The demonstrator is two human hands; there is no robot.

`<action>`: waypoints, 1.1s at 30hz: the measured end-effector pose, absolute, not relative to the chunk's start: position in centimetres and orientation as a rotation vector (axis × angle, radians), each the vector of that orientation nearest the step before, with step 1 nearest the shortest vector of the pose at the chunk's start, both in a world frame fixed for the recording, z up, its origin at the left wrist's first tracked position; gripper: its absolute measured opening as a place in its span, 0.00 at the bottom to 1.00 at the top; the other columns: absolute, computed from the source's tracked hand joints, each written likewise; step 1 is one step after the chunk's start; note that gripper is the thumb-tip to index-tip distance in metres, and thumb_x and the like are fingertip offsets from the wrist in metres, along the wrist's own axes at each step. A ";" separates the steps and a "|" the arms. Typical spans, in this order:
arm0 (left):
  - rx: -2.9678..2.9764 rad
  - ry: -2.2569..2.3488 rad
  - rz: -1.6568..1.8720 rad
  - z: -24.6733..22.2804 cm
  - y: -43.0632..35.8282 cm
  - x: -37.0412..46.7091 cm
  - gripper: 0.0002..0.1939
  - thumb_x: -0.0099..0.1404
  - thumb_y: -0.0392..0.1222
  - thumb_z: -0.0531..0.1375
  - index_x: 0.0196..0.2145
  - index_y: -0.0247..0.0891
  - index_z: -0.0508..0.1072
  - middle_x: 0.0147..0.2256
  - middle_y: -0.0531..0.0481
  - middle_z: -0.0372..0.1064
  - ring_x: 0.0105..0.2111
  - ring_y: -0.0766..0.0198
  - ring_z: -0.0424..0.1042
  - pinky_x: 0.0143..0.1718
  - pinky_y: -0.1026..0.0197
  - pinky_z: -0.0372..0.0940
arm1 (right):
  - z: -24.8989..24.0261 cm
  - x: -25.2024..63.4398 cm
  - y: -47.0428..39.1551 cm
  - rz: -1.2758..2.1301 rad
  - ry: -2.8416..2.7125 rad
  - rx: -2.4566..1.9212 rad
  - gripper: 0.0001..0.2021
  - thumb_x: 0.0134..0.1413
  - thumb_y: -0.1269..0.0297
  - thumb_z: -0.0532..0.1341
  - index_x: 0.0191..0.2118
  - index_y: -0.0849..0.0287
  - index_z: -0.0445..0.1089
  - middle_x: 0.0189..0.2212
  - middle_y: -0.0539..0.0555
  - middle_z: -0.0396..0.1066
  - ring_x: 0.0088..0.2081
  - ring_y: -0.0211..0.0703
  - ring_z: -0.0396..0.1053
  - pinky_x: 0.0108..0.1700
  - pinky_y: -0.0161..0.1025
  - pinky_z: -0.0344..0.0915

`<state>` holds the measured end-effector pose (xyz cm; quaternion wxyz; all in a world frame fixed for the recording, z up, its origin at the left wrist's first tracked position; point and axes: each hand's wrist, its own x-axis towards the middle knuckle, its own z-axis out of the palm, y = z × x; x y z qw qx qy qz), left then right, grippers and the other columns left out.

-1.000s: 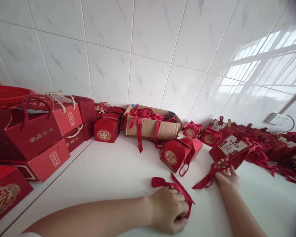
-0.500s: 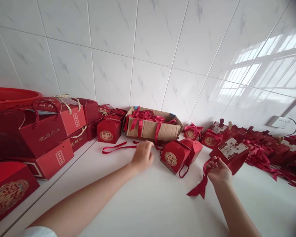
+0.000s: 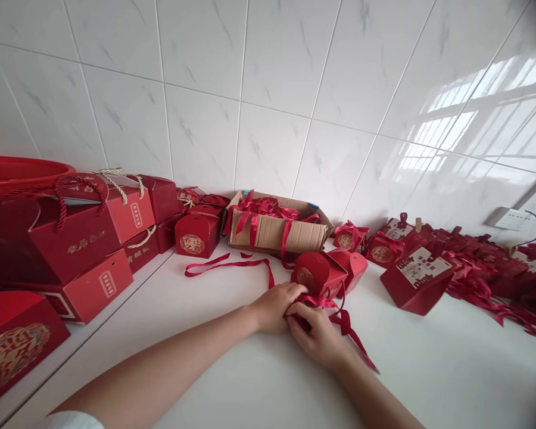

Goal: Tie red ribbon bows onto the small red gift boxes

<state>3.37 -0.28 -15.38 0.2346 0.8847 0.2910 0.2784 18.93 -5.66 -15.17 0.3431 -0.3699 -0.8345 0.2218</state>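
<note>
My left hand (image 3: 277,307) and my right hand (image 3: 318,337) meet over the white tabletop, fingers closed together on a red satin ribbon (image 3: 354,337). Its loose end trails off to the right of my right hand. How the ribbon runs between my fingertips is partly hidden. Just behind my hands stands a small red gift box (image 3: 318,273) with a gold round emblem, with another red box (image 3: 355,269) against it. A second ribbon (image 3: 205,266) lies loosely curved on the table, behind and left of my left hand.
A cardboard box (image 3: 272,233) full of red ribbons stands by the tiled wall. Larger red gift boxes (image 3: 84,238) with rope handles are stacked at left, near a red basin (image 3: 22,170). Many small red boxes (image 3: 417,280) crowd the right side, below a power socket (image 3: 511,218).
My right hand has moved left with the ribbon, away from the box with the white label. My left hand has come down and right, and the two hands now touch.
</note>
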 end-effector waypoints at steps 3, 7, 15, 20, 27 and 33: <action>2.241 0.844 0.885 -15.0 -0.5 3.7 0.12 0.51 0.34 0.57 0.37 0.39 0.69 0.36 0.48 0.69 0.39 0.57 0.67 0.41 0.59 0.60 | -15.0 20.1 -5.0 0.605 -2.063 -1.006 0.10 0.57 0.67 0.52 0.38 0.59 0.70 0.27 0.51 0.70 0.24 0.36 0.63 0.27 0.32 0.59; 2.030 0.920 1.009 -14.8 -0.3 3.8 0.14 0.63 0.45 0.51 0.22 0.38 0.64 0.25 0.52 0.63 0.29 0.62 0.63 0.34 0.61 0.57 | -15.1 20.8 -4.7 0.596 -1.999 -1.065 0.14 0.59 0.62 0.52 0.46 0.58 0.69 0.24 0.50 0.67 0.23 0.36 0.59 0.27 0.33 0.58; 1.427 0.982 1.219 -15.1 1.3 3.6 0.25 0.65 0.56 0.44 0.20 0.38 0.62 0.19 0.52 0.62 0.22 0.64 0.61 0.26 0.62 0.55 | -15.8 20.5 -4.6 0.608 -1.989 -1.153 0.09 0.58 0.61 0.52 0.39 0.57 0.65 0.19 0.46 0.61 0.21 0.37 0.57 0.25 0.32 0.54; 1.195 0.883 1.185 -14.7 2.1 2.6 0.29 0.64 0.60 0.41 0.24 0.35 0.69 0.22 0.47 0.68 0.23 0.64 0.66 0.27 0.62 0.58 | -15.9 20.6 -4.5 0.633 -1.970 -1.215 0.08 0.57 0.59 0.52 0.39 0.56 0.63 0.18 0.46 0.60 0.21 0.38 0.59 0.24 0.33 0.54; 0.943 0.799 1.209 -14.3 2.7 1.4 0.31 0.64 0.62 0.43 0.31 0.33 0.73 0.24 0.45 0.71 0.27 0.60 0.71 0.32 0.60 0.63 | -15.8 20.4 -4.5 0.661 -1.963 -1.230 0.11 0.57 0.55 0.53 0.32 0.57 0.65 0.17 0.45 0.57 0.19 0.35 0.53 0.22 0.32 0.50; 0.879 0.805 1.254 -14.5 2.9 1.5 0.25 0.65 0.57 0.47 0.34 0.34 0.73 0.24 0.47 0.70 0.26 0.61 0.70 0.31 0.59 0.63 | -13.9 20.3 -5.8 1.016 -1.930 -1.000 0.17 0.56 0.55 0.55 0.21 0.59 0.64 0.18 0.48 0.60 0.22 0.35 0.56 0.24 0.32 0.54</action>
